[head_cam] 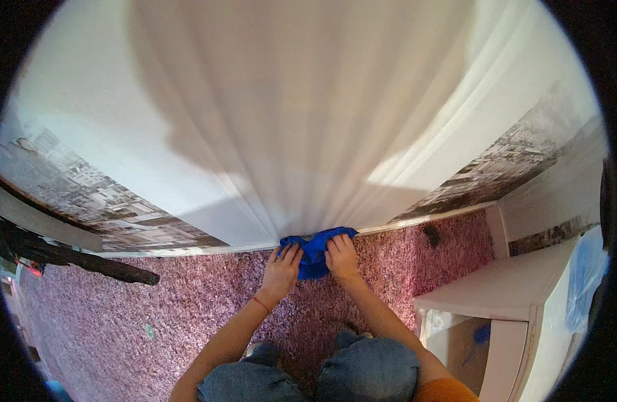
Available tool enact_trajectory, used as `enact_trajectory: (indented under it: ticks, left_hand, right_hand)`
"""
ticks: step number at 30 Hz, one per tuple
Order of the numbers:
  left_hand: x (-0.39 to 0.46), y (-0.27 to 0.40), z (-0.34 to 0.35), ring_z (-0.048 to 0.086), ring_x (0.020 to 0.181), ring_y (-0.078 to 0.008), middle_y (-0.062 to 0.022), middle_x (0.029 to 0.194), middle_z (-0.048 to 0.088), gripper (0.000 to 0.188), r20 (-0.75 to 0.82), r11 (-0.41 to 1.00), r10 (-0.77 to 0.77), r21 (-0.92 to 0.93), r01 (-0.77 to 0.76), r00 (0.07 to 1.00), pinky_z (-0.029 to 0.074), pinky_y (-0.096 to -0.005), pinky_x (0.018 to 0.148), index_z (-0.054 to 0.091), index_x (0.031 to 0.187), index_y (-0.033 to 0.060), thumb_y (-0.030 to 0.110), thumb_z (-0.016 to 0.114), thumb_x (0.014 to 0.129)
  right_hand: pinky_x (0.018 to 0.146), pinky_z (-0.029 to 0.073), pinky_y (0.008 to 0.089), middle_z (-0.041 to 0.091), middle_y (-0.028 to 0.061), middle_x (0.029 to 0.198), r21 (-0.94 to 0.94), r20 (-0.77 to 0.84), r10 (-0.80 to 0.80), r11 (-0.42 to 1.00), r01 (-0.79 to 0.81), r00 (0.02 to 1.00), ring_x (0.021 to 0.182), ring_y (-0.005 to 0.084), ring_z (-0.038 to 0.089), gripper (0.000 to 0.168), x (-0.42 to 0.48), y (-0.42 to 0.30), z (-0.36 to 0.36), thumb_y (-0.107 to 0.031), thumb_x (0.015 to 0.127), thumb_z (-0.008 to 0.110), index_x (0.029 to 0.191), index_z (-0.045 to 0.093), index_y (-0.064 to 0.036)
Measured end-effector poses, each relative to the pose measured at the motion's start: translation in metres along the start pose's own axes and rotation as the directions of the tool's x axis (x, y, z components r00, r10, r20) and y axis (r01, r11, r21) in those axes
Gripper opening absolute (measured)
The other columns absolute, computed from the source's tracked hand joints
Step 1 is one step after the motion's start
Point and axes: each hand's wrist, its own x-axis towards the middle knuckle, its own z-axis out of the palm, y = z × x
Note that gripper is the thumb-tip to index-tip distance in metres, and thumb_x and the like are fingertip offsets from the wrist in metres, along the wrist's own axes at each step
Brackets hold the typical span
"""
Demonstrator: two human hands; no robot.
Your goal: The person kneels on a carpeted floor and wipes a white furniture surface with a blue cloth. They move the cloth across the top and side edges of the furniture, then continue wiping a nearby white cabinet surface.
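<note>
A crumpled blue cloth (313, 256), perhaps a thin bag, lies bunched where the pink shaggy carpet (208, 301) meets the foot of the white ribbed wall panel (298, 151). From the left side, my left hand (282, 271) grips it with bent fingers. My right hand (342, 256) holds its right edge, fingertips close to the panel's base. Between the two hands the cloth sags in folds, and its upper edge touches the white baseboard (228, 248). The folds hide what is beneath the cloth.
At right stands a white cabinet (489, 296) with an open compartment holding something blue. A dark bar (107, 266) juts in from the left above the carpet. Patterned wallpaper (122, 211) flanks the panel. My jeans-covered knees (366, 367) are just below my hands.
</note>
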Motion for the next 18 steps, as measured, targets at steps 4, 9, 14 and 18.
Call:
enact_trajectory:
  ticks: [4, 9, 14, 18]
  left_hand:
    - [-0.003, -0.004, 0.002, 0.053, 0.122, -0.0254, -0.0122, 0.134, 0.053, 0.042, -0.038, 1.0, 0.006, 0.003, -0.006, 0.999, 0.036, -0.0441, 0.107, 0.058, 0.123, 0.0025, 0.014, 0.058, 0.083]
    - [-0.001, 0.001, 0.001, 0.053, 0.122, -0.0255, -0.012, 0.134, 0.052, 0.045, -0.065, 0.999, -0.001, -0.044, -0.002, 0.998, 0.037, -0.0433, 0.106, 0.056, 0.125, 0.0021, 0.014, 0.058, 0.082]
    - [0.001, 0.001, 0.002, 0.054, 0.119, -0.0261, -0.0133, 0.13, 0.054, 0.043, 0.004, 1.0, -0.014, -0.026, 0.014, 1.0, 0.039, -0.042, 0.104, 0.057, 0.122, 0.0007, 0.015, 0.058, 0.081]
    - [-0.001, -0.001, 0.007, 0.054, 0.119, -0.027, -0.0141, 0.129, 0.054, 0.041, -0.024, 0.999, -0.014, -0.031, 0.013, 1.0, 0.039, -0.042, 0.104, 0.059, 0.12, -0.0002, 0.015, 0.058, 0.081]
  right_hand:
    - [0.077, 0.044, 0.0501, 0.052, 0.0203, 0.092, -0.09, -0.106, 0.108, 0.989, -0.118, 0.988, 0.088, 0.0416, 0.05, 0.023, -0.011, 0.023, -0.021, -0.004, 0.065, 0.066, 0.085, 0.056, 0.002]
    - [0.078, 0.044, 0.0501, 0.051, 0.0202, 0.092, -0.085, -0.144, 0.182, 0.977, -0.196, 0.973, 0.09, 0.0412, 0.05, 0.024, -0.013, 0.012, -0.005, -0.006, 0.065, 0.066, 0.085, 0.056, 0.002]
    - [0.078, 0.045, 0.0485, 0.051, 0.0197, 0.091, 0.0, 0.02, 0.016, 1.0, -0.016, 1.0, 0.091, 0.0393, 0.05, 0.024, -0.001, -0.025, 0.017, -0.01, 0.064, 0.067, 0.083, 0.057, 0.0]
    - [0.08, 0.045, 0.0493, 0.051, 0.0195, 0.092, -0.04, 0.118, -0.029, 0.999, 0.034, 0.993, 0.093, 0.0405, 0.051, 0.027, -0.013, 0.001, 0.013, -0.01, 0.064, 0.067, 0.087, 0.058, 0.001]
